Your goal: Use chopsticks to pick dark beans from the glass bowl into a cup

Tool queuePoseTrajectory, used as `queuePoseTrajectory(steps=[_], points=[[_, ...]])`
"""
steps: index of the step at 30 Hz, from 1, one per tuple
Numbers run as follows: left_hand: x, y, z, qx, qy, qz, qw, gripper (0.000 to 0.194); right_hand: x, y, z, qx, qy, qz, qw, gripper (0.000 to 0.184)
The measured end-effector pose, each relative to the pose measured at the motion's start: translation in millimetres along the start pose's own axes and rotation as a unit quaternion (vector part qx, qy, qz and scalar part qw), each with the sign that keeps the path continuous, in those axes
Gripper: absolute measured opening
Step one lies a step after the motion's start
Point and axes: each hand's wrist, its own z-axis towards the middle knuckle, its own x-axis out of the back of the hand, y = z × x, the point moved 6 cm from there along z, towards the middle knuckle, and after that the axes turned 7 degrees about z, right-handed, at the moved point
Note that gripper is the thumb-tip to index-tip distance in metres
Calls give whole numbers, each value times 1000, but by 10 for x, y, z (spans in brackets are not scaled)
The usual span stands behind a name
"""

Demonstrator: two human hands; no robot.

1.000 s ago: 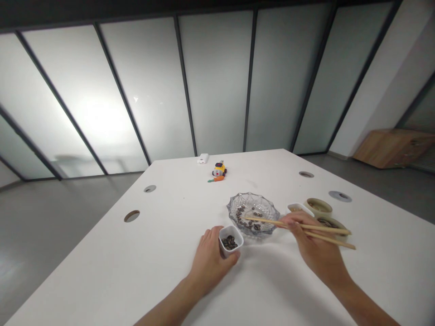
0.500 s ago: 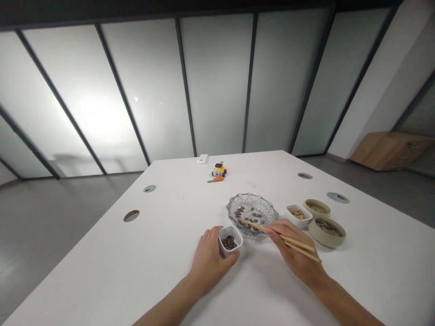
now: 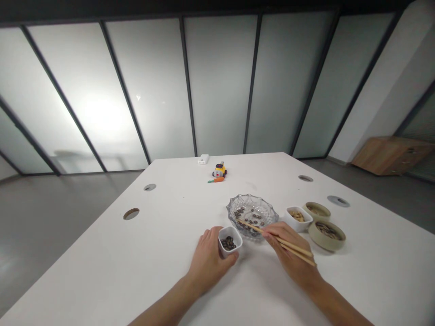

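My left hand [image 3: 208, 261] is wrapped round a small white square cup [image 3: 230, 241] that holds dark seeds. My right hand [image 3: 292, 258] grips a pair of wooden chopsticks [image 3: 272, 237]. Their tips reach into a cut-glass bowl [image 3: 252, 213] with several dark seeds scattered in it. The glass bowl stands just behind and to the right of the white cup.
Right of the glass bowl stand a small white dish of pale nuts [image 3: 298, 217] and two beige round bowls [image 3: 316, 210] [image 3: 326, 234]. Farther back lie a yellow toy [image 3: 219, 170], a toy carrot [image 3: 216, 179] and a white box [image 3: 203, 159]. Round cable holes [image 3: 131, 213] dot the white table.
My right hand has drawn back left and toward me with the chopsticks, uncovering the white dish and the beige bowls. The chopstick tips stay in the glass bowl. My left hand has not moved.
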Motion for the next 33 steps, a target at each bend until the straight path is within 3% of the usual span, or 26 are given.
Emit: queuePoseTrajectory(steps=[33], points=[[42, 52, -34, 6, 3, 17, 1000, 35, -35, 2, -4, -5, -11, -5, 1000, 29]])
